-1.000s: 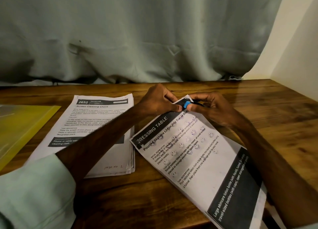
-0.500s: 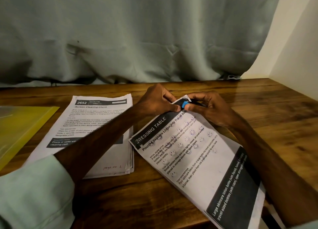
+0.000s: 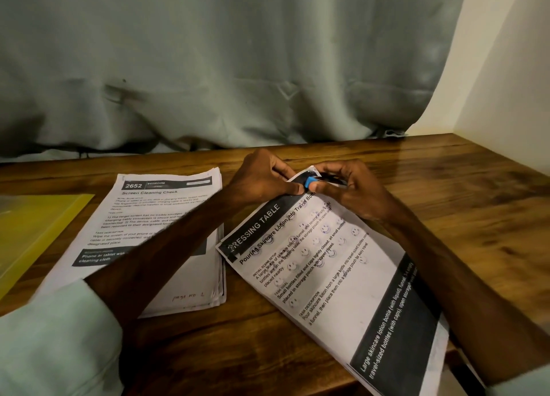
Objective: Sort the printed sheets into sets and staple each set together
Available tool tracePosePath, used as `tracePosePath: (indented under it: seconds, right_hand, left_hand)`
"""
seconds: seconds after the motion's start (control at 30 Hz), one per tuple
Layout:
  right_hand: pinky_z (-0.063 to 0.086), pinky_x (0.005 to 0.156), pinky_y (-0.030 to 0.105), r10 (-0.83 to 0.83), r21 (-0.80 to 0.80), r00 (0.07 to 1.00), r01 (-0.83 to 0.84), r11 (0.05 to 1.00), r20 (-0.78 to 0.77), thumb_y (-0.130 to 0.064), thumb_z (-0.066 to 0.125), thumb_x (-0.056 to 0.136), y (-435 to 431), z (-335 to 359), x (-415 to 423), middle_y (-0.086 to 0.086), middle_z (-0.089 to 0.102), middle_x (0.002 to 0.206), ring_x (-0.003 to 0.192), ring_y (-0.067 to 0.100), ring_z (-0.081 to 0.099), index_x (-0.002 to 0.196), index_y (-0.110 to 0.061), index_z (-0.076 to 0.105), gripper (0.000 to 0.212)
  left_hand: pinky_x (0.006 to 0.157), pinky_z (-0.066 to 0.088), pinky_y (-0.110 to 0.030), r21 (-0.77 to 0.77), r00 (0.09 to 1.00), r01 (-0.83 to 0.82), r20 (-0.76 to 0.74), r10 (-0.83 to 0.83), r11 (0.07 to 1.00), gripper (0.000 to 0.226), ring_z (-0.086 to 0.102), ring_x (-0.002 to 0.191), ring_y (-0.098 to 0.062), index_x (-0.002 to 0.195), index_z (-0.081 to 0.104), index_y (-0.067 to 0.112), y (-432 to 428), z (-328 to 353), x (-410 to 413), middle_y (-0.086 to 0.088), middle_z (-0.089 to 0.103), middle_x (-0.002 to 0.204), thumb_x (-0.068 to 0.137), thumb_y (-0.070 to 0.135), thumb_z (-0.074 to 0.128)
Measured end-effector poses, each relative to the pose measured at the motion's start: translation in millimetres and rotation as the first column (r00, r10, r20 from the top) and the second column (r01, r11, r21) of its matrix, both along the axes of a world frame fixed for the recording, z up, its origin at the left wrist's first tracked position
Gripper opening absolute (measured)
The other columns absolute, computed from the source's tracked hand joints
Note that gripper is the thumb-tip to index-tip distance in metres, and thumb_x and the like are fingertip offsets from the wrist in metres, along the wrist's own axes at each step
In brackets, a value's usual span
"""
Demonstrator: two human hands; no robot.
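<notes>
Centre-right of frame: white printed sheet set headed "DRESSING TABLE", lying slanted on the brown wooden desk, its upper corner between both hands. Left hand: fingers curled, pinching that corner. Right hand: curled round a small black stapler with a blue tip; the tip is at the corner, just beside the left thumb. Left of centre: second stack of printed sheets headed "Screen Cleaning Check", flat, with the left forearm crossing over it. Yellow plastic folder at the left edge.
</notes>
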State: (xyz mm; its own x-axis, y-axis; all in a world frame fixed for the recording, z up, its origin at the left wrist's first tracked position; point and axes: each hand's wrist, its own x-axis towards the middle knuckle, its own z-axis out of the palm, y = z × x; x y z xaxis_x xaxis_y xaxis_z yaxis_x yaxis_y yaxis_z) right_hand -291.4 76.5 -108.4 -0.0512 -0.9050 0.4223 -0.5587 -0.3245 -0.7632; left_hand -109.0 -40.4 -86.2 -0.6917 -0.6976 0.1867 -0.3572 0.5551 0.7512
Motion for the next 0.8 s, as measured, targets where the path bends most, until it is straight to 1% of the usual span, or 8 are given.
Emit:
tracePosePath:
  seconds: [0.07, 0.27, 0.43, 0.5, 0.6, 0.67, 0.73, 0.8]
  right_hand:
    - [0.058, 0.091, 0.035, -0.014, 0.004, 1.0, 0.014, 1.0, -0.008, -0.011, 0.071, 0.093, -1.0, -0.6, -0.2, -0.003, 0.077, 0.108, 0.103, 0.014, 0.072, 0.116, -0.009, 0.073, 0.023]
    - [0.057, 0.096, 0.042, -0.043, -0.005, 0.999, 0.043, 0.999, -0.028, -0.01, 0.072, 0.093, -3.1, -2.5, -1.2, -0.003, 0.077, 0.111, 0.106, 0.014, 0.071, 0.118, -0.009, 0.073, 0.025]
    - [0.058, 0.094, 0.037, -0.046, -0.021, 0.998, 0.045, 0.999, -0.046, -0.009, 0.072, 0.092, -3.8, -1.9, -0.6, -0.003, 0.077, 0.109, 0.103, 0.012, 0.072, 0.116, -0.009, 0.074, 0.024]
    - [0.058, 0.094, 0.036, -0.05, -0.028, 0.998, 0.049, 0.998, -0.043, -0.008, 0.072, 0.092, -3.8, -1.5, -0.4, -0.004, 0.077, 0.11, 0.103, 0.01, 0.072, 0.116, -0.009, 0.074, 0.025]
    - [0.06, 0.091, 0.04, -0.049, -0.038, 0.997, 0.047, 0.998, -0.052, -0.007, 0.073, 0.092, -4.6, -1.7, -1.0, -0.003, 0.078, 0.108, 0.101, 0.012, 0.073, 0.115, -0.009, 0.074, 0.024]
    - [0.061, 0.088, 0.043, -0.035, -0.041, 0.998, 0.033, 0.999, -0.06, -0.006, 0.072, 0.092, -4.9, -2.7, -0.6, -0.001, 0.078, 0.108, 0.1, 0.015, 0.073, 0.116, -0.009, 0.074, 0.024]
    - [0.06, 0.09, 0.045, -0.029, -0.058, 0.997, 0.024, 0.998, -0.077, -0.005, 0.071, 0.093, -5.7, -3.6, -0.4, -0.001, 0.077, 0.111, 0.103, 0.017, 0.073, 0.119, -0.008, 0.073, 0.026]
    - [0.059, 0.093, 0.045, -0.025, -0.066, 0.996, 0.02, 0.998, -0.083, -0.003, 0.071, 0.092, -6.7, -4.5, -0.5, -0.001, 0.076, 0.113, 0.106, 0.016, 0.072, 0.121, -0.008, 0.072, 0.029]
  left_hand:
    - [0.054, 0.054, -0.016, 0.012, 1.0, 0.0, -0.011, 0.0, 1.0, 0.022, 0.075, 0.067, -0.012, 0.098, 0.08, 0.015, -1.5, -0.2, 0.1, -0.001, 0.079, 0.083, 0.078, 0.019, 0.088]
    - [0.06, 0.058, -0.022, 0.017, 1.0, 0.005, -0.027, -0.005, 1.0, 0.026, 0.076, 0.07, -0.013, 0.099, 0.079, 0.012, -1.7, -2.4, -0.1, -0.001, 0.079, 0.082, 0.076, 0.019, 0.09]
    - [0.062, 0.058, -0.022, 0.011, 0.999, 0.044, -0.024, -0.044, 0.999, 0.026, 0.076, 0.071, -0.011, 0.101, 0.078, 0.014, -3.2, 0.3, 1.8, 0.001, 0.079, 0.084, 0.078, 0.019, 0.089]
    - [0.071, 0.06, -0.024, -0.019, 0.995, 0.099, -0.005, -0.099, 0.995, 0.037, 0.075, 0.08, -0.01, 0.109, 0.075, 0.015, -4.0, 4.1, 3.2, 0.003, 0.079, 0.093, 0.075, 0.021, 0.09]
    - [0.084, 0.06, -0.024, -0.057, 0.986, 0.164, -0.024, -0.166, 0.985, 0.07, 0.07, 0.1, -0.007, 0.133, 0.063, 0.015, -3.5, 6.1, 3.0, 0.006, 0.071, 0.121, 0.072, 0.034, 0.092]
    - [0.093, 0.058, -0.027, -0.11, 0.982, 0.174, -0.055, -0.181, 0.979, 0.079, 0.067, 0.11, -0.005, 0.142, 0.057, 0.017, -1.0, 1.8, 0.5, 0.006, 0.066, 0.132, 0.074, 0.04, 0.09]
    - [0.101, 0.056, -0.034, -0.209, 0.976, 0.195, -0.051, -0.21, 0.958, 0.073, 0.064, 0.117, -0.006, 0.143, 0.057, 0.018, 3.1, -5.2, -3.1, 0.005, 0.066, 0.135, 0.08, 0.039, 0.086]
    - [0.099, 0.056, -0.037, -0.271, 0.962, 0.238, -0.067, -0.265, 0.933, 0.058, 0.066, 0.115, -0.007, 0.139, 0.061, 0.018, 7.0, -10.2, -5.7, 0.003, 0.069, 0.13, 0.086, 0.031, 0.082]
